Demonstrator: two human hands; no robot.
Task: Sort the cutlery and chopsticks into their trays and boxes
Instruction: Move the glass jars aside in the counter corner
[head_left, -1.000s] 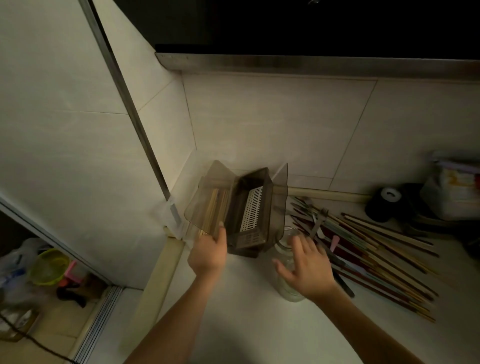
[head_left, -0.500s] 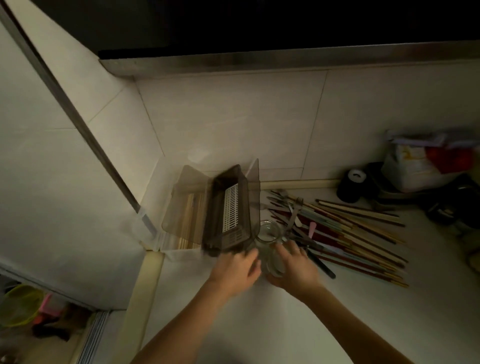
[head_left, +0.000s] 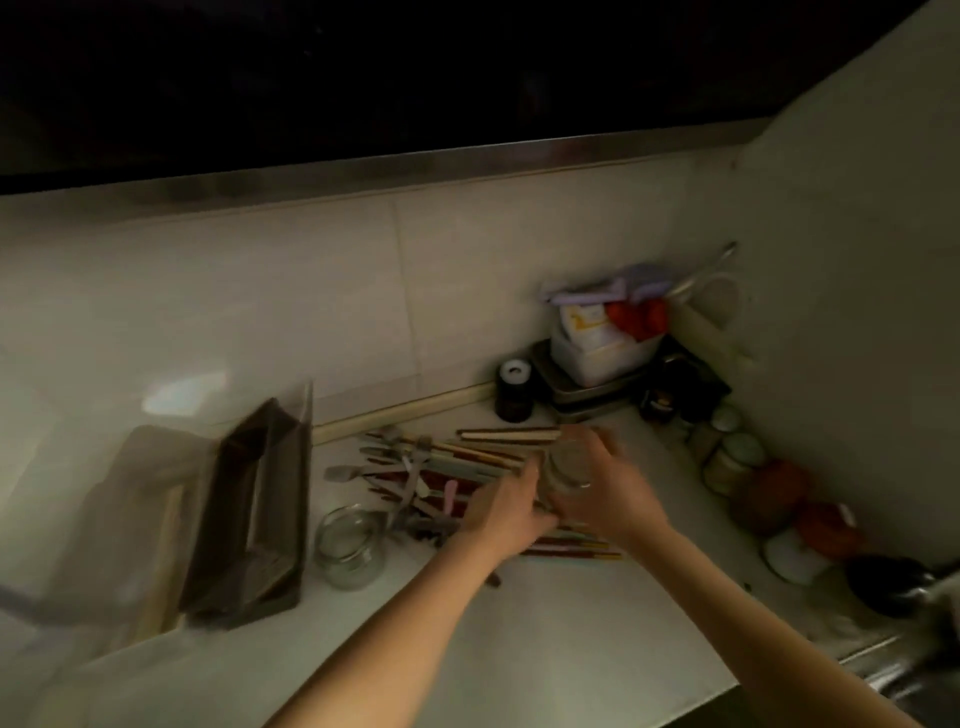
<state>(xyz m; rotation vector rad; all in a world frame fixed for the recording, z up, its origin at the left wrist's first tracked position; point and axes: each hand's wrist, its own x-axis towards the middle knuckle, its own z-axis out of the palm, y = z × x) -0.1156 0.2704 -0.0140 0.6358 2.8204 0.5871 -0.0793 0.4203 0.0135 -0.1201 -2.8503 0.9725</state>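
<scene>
A mixed pile of chopsticks and cutlery (head_left: 441, 467) lies on the white counter (head_left: 519, 649) near the back wall. Over its right end my right hand (head_left: 608, 499) grips a small glass jar (head_left: 566, 465). My left hand (head_left: 504, 514) is just left of that jar above the pile, its fingers stretched towards the jar's side; blur hides the contact. A second glass jar (head_left: 348, 545) stands on the counter left of the pile. A brown chopstick box (head_left: 249, 514) with its clear lid (head_left: 130, 499) swung open sits at the far left, light chopsticks inside.
At the back right stand a dark round container (head_left: 513, 389), a white box of packets (head_left: 602, 343) on a dark tray, and several small jars (head_left: 732, 457) along the right wall. A dark bowl (head_left: 883, 582) and a metal sink edge (head_left: 914, 670) are at the right front.
The view has swung right. Both hands left the chopstick box and closed in on the jars. My right hand has carried one jar rightwards over the pile; the other jar stays beside the box.
</scene>
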